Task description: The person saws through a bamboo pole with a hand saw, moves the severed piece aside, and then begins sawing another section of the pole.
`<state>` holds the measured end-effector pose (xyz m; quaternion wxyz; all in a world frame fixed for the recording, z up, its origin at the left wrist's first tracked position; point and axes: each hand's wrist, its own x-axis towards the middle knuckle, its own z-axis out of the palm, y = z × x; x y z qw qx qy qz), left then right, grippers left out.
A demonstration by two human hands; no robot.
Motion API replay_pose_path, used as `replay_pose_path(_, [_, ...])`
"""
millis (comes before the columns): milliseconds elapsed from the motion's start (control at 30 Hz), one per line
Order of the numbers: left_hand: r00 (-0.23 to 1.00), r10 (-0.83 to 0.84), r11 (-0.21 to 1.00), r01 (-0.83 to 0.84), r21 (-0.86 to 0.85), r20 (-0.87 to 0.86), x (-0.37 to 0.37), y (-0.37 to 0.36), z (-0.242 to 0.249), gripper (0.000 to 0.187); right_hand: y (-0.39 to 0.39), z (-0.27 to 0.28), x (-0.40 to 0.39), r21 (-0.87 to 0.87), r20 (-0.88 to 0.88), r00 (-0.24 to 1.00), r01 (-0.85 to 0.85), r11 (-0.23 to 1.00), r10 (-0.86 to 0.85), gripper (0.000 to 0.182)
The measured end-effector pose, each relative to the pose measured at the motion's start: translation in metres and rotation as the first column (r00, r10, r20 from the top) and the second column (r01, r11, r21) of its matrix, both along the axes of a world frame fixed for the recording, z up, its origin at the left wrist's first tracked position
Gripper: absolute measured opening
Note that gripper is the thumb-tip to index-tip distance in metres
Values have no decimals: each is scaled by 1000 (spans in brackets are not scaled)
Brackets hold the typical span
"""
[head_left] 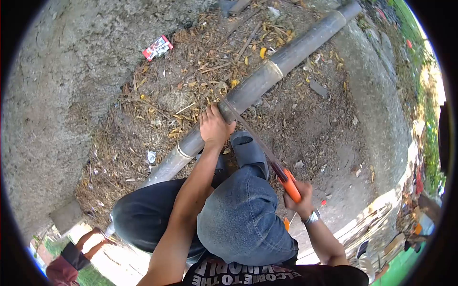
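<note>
A long grey bamboo pole [253, 90] lies diagonally across the ground, with pale rings at its joints. My left hand [215, 127] is wrapped over the pole near its middle, just below the saw blade. In my right hand [300, 196] is the orange handle of a hand saw [257, 138]. The saw's thin blade rests across the pole, its far end just past the pole's upper edge. A silver watch [311, 217] is on my right wrist. My bent knees, in jeans, are below the pole.
Rough grey rock [62, 71] rises at the left, and a concrete edge [372, 90] curves along the right. Dry leaves and sticks litter the soil. A red wrapper [157, 48] lies at the upper left. Another person's arm [93, 240] shows at the lower left.
</note>
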<state>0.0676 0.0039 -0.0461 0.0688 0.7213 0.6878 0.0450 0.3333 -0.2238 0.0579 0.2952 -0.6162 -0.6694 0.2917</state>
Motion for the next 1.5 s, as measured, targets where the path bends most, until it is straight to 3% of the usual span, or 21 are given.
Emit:
replay_pose_path(33, [1000, -17, 1000, 17, 24, 1, -1, -1, -3, 95, 40, -21, -26, -94, -227, 967, 99, 991, -118, 18])
replay_pose_path(100, [999, -21, 995, 23, -96, 25, 2, 13, 11, 94, 113, -41, -60, 109, -321, 947, 5, 994, 31, 24])
replay_pose_path(133, [1000, 13, 972, -7, -236, 24, -3, 16, 17, 94, 118, -36, -65, 146, -241, 966, -61, 987, 95, 24])
replay_pose_path(267, [1000, 5, 998, -5, -59, -5, 2, 3, 6, 90, -3, -22, 12, -241, -159, 982, 58, 969, -98, 30])
replay_pose_path(367, [1000, 29, 999, -29, -41, 8, 2, 1, 0, 93, -20, 26, 21, -34, 18, 992, -123, 992, 124, 36])
replay_pose_path(433, [1000, -16, 997, 18, 69, -19, 3, -2, -2, 90, 18, 9, -9, -263, -155, 986, 20, 965, -63, 24])
replay_pose_path(500, [1000, -2, 999, 2, -40, 19, 3, 4, 11, 89, 95, -43, -47, -2, -278, 960, 1, 1000, -1, 16])
replay_pose_path(533, [998, 43, 987, -37, -158, 35, 1, 13, 13, 87, 116, -27, -57, 42, -276, 961, 22, 999, -10, 19])
replay_pose_path(600, [999, 43, 987, -38, -158, 24, -3, 0, 9, 87, 97, -32, -53, -63, -304, 950, 54, 997, -71, 15])
replay_pose_path(667, [1000, -11, 1000, 11, -8, 23, 1, 4, 5, 87, 18, -16, -17, -299, -136, 989, 21, 954, -64, 19])
replay_pose_path(700, [1000, 1, 998, 1, -71, 25, 2, 8, 10, 86, -17, -6, -3, -98, -147, 987, 54, 994, -68, 36])
replay_pose_path(733, [999, 22, 997, -20, -78, 25, 2, 10, 6, 86, -35, 22, 14, -258, 29, 993, -102, 961, 113, 42])
replay_pose_path(767, [999, 30, 999, -30, -40, 10, 2, 2, 2, 87, -37, 20, 10, -180, 2, 996, -91, 979, 92, 36])
replay_pose_path(800, [1000, 9, 1000, -10, 20, 2, 4, 3, 1, 88, -28, 9, 2, -80, -20, 999, -45, 996, 43, 30])
replay_pose_path(867, [999, -26, 1000, 26, 12, 32, 6, -1, 7, 90, 93, -19, -45, -257, -220, 970, 43, 966, -101, 22])
replay_pose_path(933, [997, 31, 979, -17, -204, 64, -2, 20, 18, 91, 132, -16, -55, -58, -323, 944, 45, 997, -62, 22])
replay_pose_path(1000, [998, 42, 983, -32, -183, 52, -9, -13, 11, 91, 92, -26, -44, -39, -285, 958, 7, 999, -18, 19])
replay_pose_path(1133, [999, 45, 996, -44, -71, 20, 5, 7, -1, 94, -61, 13, 27, -11, 110, 993, -45, 999, 46, 33])
replay_pose_path(1200, [1000, 21, 1000, -21, 12, 9, 6, 5, -5, 96, -43, 1, 14, -19, 40, 999, -33, 999, 34, 31])
replay_pose_path(1367, [1000, 8, 983, -5, -184, 14, 6, 14, 20, 94, 112, -24, -49, -35, -301, 952, 39, 999, -48, 21])
replay_pose_path(1500, [1000, -6, 991, 9, -132, 24, 3, 8, 8, 94, 5, -25, -5, -150, -233, 960, 121, 981, -154, 26])
